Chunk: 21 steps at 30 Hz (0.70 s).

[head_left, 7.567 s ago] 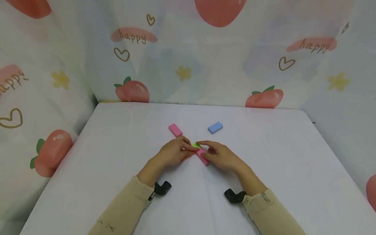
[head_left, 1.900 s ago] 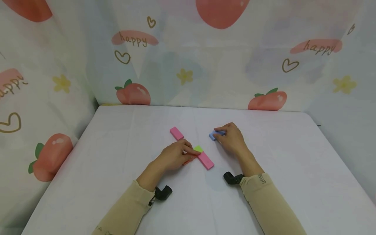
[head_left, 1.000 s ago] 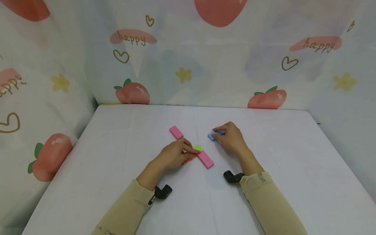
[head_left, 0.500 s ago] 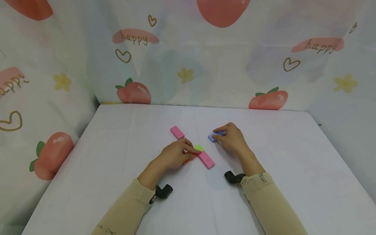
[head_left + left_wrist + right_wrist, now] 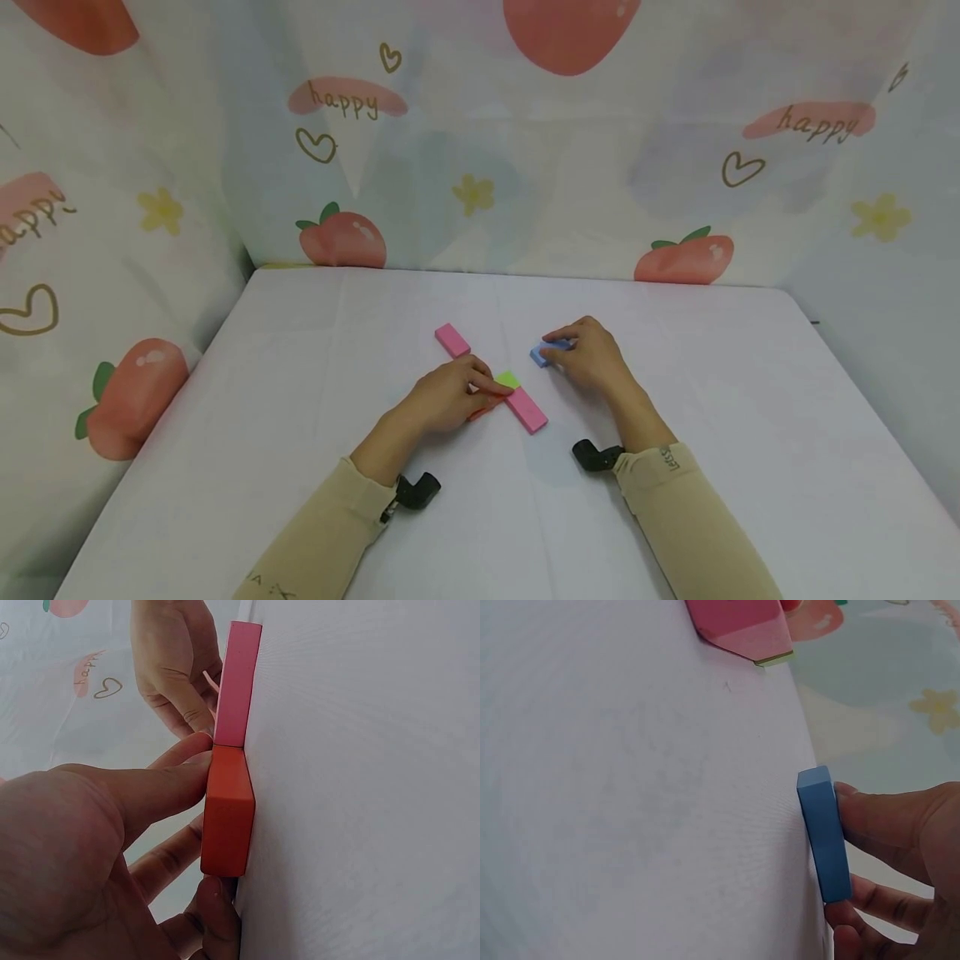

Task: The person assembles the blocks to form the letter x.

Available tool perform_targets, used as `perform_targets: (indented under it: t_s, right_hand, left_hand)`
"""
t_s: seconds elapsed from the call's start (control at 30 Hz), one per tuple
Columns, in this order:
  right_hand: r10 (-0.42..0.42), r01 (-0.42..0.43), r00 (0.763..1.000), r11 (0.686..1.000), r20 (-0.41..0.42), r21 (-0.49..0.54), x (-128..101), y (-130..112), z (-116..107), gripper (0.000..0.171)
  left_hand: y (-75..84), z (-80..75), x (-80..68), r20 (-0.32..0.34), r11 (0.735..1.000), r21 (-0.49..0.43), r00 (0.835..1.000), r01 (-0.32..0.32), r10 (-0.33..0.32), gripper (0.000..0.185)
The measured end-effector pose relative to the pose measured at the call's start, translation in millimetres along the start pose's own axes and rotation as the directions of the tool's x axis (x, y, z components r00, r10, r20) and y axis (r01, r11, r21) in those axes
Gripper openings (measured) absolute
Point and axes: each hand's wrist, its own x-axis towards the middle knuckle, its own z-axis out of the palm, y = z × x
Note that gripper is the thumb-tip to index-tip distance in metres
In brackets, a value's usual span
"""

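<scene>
My left hand (image 5: 447,396) holds a flat orange block (image 5: 229,832), its thumb on the upper side and other fingers at the far end. In the head view the hand covers most of that block. One end of a pink block (image 5: 527,410) touches the orange one, and a lime-green block (image 5: 507,379) lies against them, partly under the fingertips. To the right, my right hand (image 5: 588,358) pinches a blue block (image 5: 826,832) between thumb and fingers. The blue block is on or very close to the table, apart from the group.
Another pink block (image 5: 452,340) lies beyond my left hand, partly hidden by it. A white cloth covers the table (image 5: 660,375). Printed curtains (image 5: 555,192) stand along the back and sides. Each wrist carries a black camera (image 5: 418,492).
Since the earliest frame, my right hand has left the near pink block and taken hold of the blue block. Lately the blue block has slid slightly toward me. My left hand stays in place.
</scene>
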Motion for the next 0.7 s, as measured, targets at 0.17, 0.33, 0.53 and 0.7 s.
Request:
perform_targets:
  t_s: [0.17,0.33,0.53,0.7]
  right_hand:
    - [0.001,-0.001,1.000,1.000,0.006,-0.003,-1.8,0.0,0.4,0.027]
    - [-0.006,0.007,1.000,1.000,0.014,-0.017,-3.4,0.5,0.5,0.027]
    - [-0.002,0.003,1.000,1.000,0.020,-0.022,-3.1,-1.2,0.4,0.026]
    - [-0.009,0.009,1.000,0.999,0.017,-0.031,-1.7,-2.0,-0.5,0.026]
  left_hand:
    - [0.1,0.9,0.0,0.005,1.000,-0.014,1.000,0.007,-0.007,0.025]
    - [2.1,1.0,-1.9,0.013,1.000,-0.014,1.000,0.012,-0.012,0.024]
    - [1.8,0.7,-2.5,0.009,1.000,-0.014,1.000,0.024,-0.024,0.024]
    - [1.3,0.0,-1.1,0.002,1.000,-0.014,1.000,0.013,-0.013,0.024]
